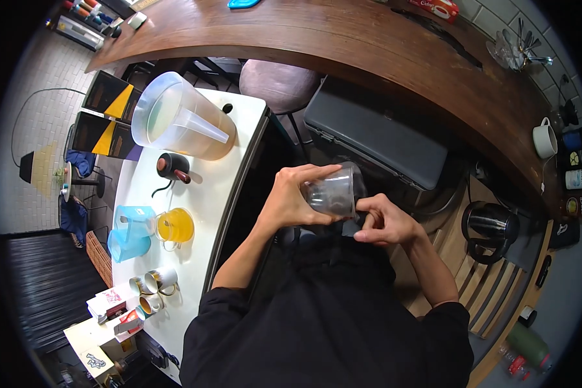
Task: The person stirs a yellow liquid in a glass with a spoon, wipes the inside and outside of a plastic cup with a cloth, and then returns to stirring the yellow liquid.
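Note:
My left hand (pixel 292 197) is wrapped around a clear plastic cup (pixel 332 194), which is tilted on its side in front of my chest. The cup's wide end points toward the right, and thin transparent material shows around it. Close by, my right hand (pixel 389 222) has its thumb and fingers pinched together at the cup's right edge. What those fingertips grip, if anything, is too small to make out. A greyish patch shows just below the cup, partly hidden by my hands.
On the white counter (pixel 204 220) at left stand a large plastic jug (pixel 204 132), a small dark pot (pixel 172 167), a blue pitcher (pixel 130 242), a yellow-filled jug (pixel 176 226) and several mugs. Ahead are a dark case (pixel 378 129) and wooden bar (pixel 317 32). A kettle (pixel 491 226) stands right.

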The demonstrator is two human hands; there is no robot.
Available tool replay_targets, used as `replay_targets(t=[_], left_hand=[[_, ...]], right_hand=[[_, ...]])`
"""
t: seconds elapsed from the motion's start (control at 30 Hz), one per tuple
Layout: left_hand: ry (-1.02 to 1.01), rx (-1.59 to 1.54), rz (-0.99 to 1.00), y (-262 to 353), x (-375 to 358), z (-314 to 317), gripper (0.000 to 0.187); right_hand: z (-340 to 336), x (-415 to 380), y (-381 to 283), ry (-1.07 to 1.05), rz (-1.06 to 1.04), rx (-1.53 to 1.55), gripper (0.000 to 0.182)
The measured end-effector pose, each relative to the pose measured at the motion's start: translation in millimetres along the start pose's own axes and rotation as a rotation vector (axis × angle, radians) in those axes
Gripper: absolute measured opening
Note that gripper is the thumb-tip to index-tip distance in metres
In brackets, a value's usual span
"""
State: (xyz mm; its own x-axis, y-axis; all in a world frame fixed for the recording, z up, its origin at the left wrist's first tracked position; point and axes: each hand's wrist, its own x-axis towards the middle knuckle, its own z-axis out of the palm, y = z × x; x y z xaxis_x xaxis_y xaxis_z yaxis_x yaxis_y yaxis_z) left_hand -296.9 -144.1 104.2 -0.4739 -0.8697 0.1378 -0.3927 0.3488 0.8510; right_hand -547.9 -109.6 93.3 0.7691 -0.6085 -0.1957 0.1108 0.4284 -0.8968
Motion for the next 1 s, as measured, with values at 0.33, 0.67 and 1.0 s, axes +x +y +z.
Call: replay_targets(t=[0.33,0.67,1.0], left_hand=[[-0.057,0.035,-0.057,4,-4,4,0.08],[0.03,0.254,0.095,-7,-9,10,0.084],[-0.047,0.333,0.114,-3,-6,0,0.084]], right_hand=[[-3,0,33,-0.116,-0.082,0.397,0.039],[-4,15,53,-0.218,-0.378,1.024,0.053],[18,18,14,0.274,-0.027,0.453,0.035]])
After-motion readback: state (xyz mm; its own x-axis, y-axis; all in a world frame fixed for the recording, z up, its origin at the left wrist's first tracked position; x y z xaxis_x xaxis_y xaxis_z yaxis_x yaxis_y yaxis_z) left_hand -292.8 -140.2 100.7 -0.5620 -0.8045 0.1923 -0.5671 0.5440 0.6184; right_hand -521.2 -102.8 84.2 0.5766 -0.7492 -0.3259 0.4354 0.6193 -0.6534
